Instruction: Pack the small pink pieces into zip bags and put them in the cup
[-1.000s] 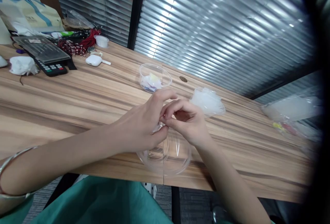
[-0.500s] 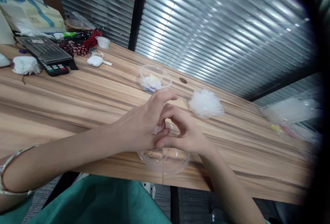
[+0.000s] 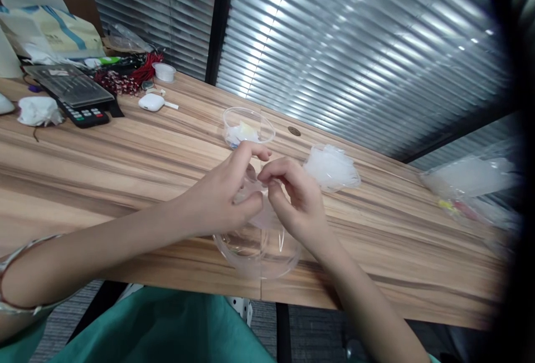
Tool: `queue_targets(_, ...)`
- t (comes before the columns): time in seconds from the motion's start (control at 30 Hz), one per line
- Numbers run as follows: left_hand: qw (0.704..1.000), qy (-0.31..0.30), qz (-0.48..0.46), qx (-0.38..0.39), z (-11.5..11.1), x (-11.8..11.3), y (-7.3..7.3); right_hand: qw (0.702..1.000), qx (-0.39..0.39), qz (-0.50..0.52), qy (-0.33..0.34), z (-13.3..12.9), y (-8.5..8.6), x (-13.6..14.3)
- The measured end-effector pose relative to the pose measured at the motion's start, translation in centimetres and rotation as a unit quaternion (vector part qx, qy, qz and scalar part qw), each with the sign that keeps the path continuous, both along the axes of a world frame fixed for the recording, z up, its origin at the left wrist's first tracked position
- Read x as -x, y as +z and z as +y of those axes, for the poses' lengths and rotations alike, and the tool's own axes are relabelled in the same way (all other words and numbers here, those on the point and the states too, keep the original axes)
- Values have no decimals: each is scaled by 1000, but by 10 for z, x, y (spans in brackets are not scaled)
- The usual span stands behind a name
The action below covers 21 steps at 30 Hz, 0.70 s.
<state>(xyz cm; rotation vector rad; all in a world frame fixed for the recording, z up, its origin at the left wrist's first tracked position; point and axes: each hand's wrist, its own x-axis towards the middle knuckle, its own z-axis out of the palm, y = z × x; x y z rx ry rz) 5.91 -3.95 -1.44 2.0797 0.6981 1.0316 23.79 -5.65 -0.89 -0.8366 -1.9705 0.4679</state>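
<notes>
Both hands meet over the table's front middle. A small translucent plastic bag (image 3: 266, 219) hangs between them, partly hidden by the fingers. My left hand (image 3: 232, 193) is curled around its left side, thumb below and index finger arched above. At the bag's upper edge, the thumb and index finger of my right hand (image 3: 297, 198) are pinched together. Below both hands lies a round clear plastic container (image 3: 246, 265), seen through in places. Behind them stands a clear round tub (image 3: 271, 136) with small white and yellowish pieces inside. A stack of translucent small bags (image 3: 333, 168) lies beyond my right hand.
At the far left are a black keypad device (image 3: 90, 116), a flat grey case (image 3: 69, 85), crumpled tissue (image 3: 39, 111), red wires (image 3: 146, 70) and a white earphone case (image 3: 151, 102). Plastic packages (image 3: 480, 184) lie at the right. Window blinds (image 3: 334, 62) border the table's back.
My hands have drawn slightly apart and up to the left, showing more of the translucent bag. My right thumb and index finger have moved up to its upper edge. The view has shifted slightly.
</notes>
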Motion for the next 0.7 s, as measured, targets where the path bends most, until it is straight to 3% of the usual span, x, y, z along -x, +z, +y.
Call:
queue_targets(0.3, 973, 20, -185, 136, 18, -1, -2, 998, -45, 20, -44, 4, -6, 3)
queue_targets(0.7, 970, 23, -215, 112, 18, 0, -3, 996, -67, 40, -52, 4, -9, 3)
